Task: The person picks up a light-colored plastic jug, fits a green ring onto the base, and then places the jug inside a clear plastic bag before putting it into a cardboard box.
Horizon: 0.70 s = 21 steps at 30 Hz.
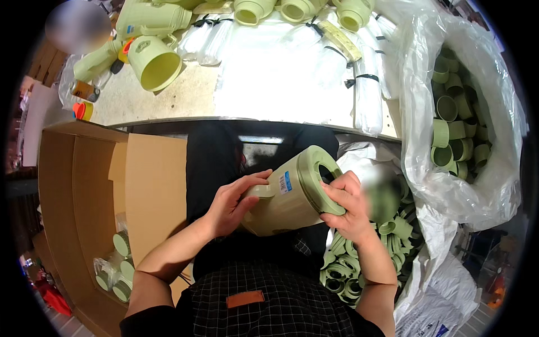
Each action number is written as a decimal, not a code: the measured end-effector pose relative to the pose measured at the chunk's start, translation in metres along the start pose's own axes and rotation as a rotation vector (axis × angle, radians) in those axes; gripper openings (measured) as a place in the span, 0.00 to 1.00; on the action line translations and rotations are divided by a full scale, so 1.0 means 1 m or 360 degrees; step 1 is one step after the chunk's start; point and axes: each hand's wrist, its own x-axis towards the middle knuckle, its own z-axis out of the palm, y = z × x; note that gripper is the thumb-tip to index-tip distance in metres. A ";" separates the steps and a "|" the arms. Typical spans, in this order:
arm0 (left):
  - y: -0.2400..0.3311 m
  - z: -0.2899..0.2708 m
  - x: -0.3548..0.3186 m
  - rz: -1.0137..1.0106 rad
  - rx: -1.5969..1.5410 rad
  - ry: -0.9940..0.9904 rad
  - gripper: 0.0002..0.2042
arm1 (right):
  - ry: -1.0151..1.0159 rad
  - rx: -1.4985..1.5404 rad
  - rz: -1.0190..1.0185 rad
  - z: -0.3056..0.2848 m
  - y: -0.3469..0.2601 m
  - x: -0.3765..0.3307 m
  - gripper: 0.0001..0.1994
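Observation:
Over my lap lies a pale green vacuum jug, tilted with its mouth end up and to the right. A blue and white sticker is on its side, near the handle. My left hand is curled against the handle and the lower body. At the other end, my right hand grips the green collar round the dark mouth opening, thumb at the inner rim. The underside of the jug and some of the left fingertips are hidden.
Ahead, a white worktable bears more green jug bodies and bundled plastic sleeves. A cardboard box with wrapped jugs stands left. At right are a plastic bag of green cups and a sack of green collars and handles.

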 end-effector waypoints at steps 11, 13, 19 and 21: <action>0.034 0.029 -0.018 -0.0083 0.0469 0.0005 0.18 | 0.0008 0.0300 0.0690 -0.012 -0.020 0.014 0.23; 0.022 0.004 -0.015 -0.0021 0.0294 -0.0081 0.17 | 0.0252 0.0603 0.1243 -0.043 -0.026 0.046 0.24; 0.014 0.002 -0.001 0.0076 0.0211 -0.0210 0.07 | -0.0185 0.0539 0.0708 0.018 0.033 0.007 0.41; 0.006 -0.016 0.039 -0.0040 0.0209 -0.0111 0.06 | -0.0134 0.0893 0.0908 0.015 0.037 0.004 0.40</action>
